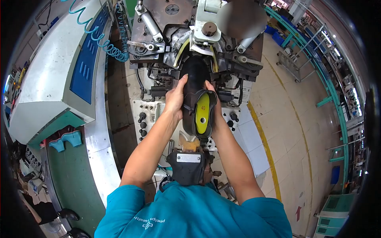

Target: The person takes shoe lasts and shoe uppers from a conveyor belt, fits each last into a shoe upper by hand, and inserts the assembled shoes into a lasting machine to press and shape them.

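Note:
Between my two hands is a black shoe upper [195,73] fitted over a yellow-green shoe last [203,113] marked 40. Its toe points away from me, into the jaws of a metal machine [170,43], and the open ankle end faces me. My left hand [176,97] grips the shoe's left side, thumb along the top edge. On the other side my right hand [216,104] is wrapped against the shoe, most of its fingers hidden behind it. Just below the heel end stands an amber-coloured pad [189,145] on a machine support.
Control knobs [143,125] flank the shoe on the machine's front panel. To the left is a white cabinet [51,71] with a coiled teal hose [115,51] beside it. Teal boot-shaped pieces [71,139] lie on a green surface. A cart [291,65] stands at right.

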Tool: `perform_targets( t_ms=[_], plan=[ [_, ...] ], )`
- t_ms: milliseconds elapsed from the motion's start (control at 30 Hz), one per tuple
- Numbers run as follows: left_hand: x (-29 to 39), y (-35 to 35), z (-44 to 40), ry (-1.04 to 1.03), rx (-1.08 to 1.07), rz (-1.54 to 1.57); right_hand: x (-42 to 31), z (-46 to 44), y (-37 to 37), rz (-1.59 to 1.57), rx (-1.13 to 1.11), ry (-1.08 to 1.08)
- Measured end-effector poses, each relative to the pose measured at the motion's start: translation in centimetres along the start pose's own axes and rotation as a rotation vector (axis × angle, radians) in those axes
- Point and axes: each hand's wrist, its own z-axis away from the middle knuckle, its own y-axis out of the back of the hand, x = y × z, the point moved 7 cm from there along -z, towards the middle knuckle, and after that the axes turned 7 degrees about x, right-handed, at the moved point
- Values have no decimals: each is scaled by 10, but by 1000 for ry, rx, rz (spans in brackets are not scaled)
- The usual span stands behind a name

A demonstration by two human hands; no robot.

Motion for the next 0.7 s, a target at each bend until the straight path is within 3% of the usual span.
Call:
perform_targets(
  t_ms=[267, 500, 567, 700],
  plan=[
    [-16, 6, -17, 34, -113, 94, 5, -7, 4, -26, -48, -13],
    [-25, 15, -16, -1, -106, 100, 5, -16, 23, 44, 64, 34],
    [-31, 27, -17, 12, -115, 80, 1, 9, 28, 166, 249, 67],
    [-40, 50, -23, 5, -164, 39, 3, 15, 41, 161, 204, 213]
  ],
)
